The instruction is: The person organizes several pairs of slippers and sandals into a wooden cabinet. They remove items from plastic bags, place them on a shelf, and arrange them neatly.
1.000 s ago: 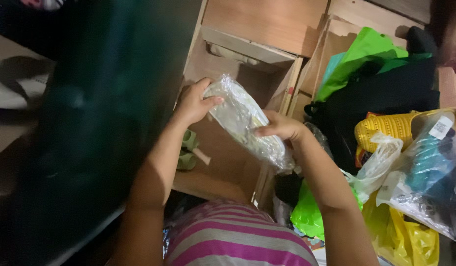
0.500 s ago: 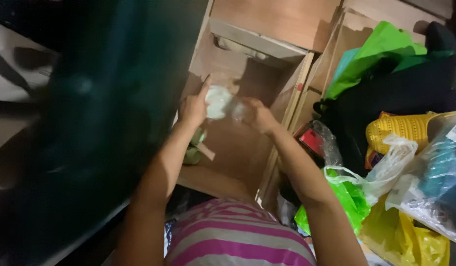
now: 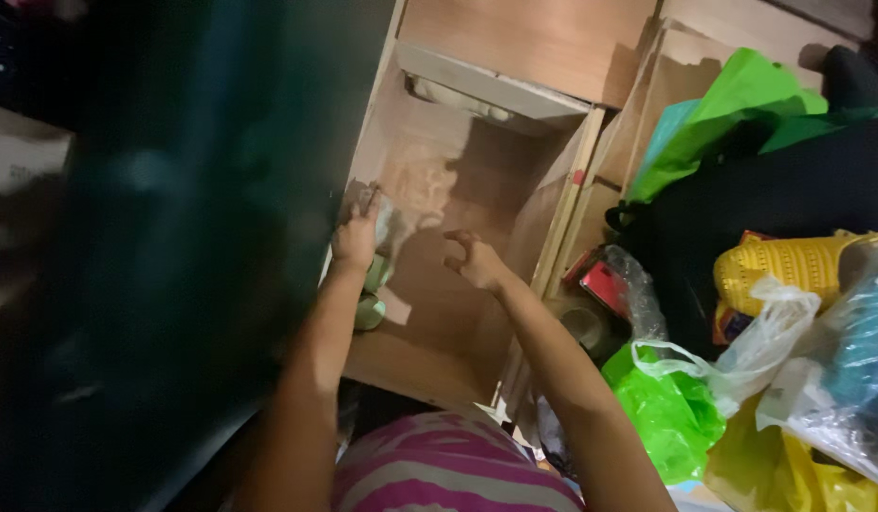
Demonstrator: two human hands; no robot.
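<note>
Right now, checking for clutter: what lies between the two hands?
Head view: only bare wooden cabinet floor lies between left hand, on the clear plastic bag, and right hand.

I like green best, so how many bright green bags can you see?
2, both right of the wooden cupboard. One green bag lies at the top on the dark pile; another green bag sits low beside the right arm. More may be buried.

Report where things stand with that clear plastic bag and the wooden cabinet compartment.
Done: the clear plastic bag is at the left side of the open wooden cabinet compartment. In hand: the left hand presses on it; the right hand hangs apart, fingers curled, holding nothing. Left: green, yellow and clear bags lie heaped outside to the right, and the left hand has not let go.
</note>
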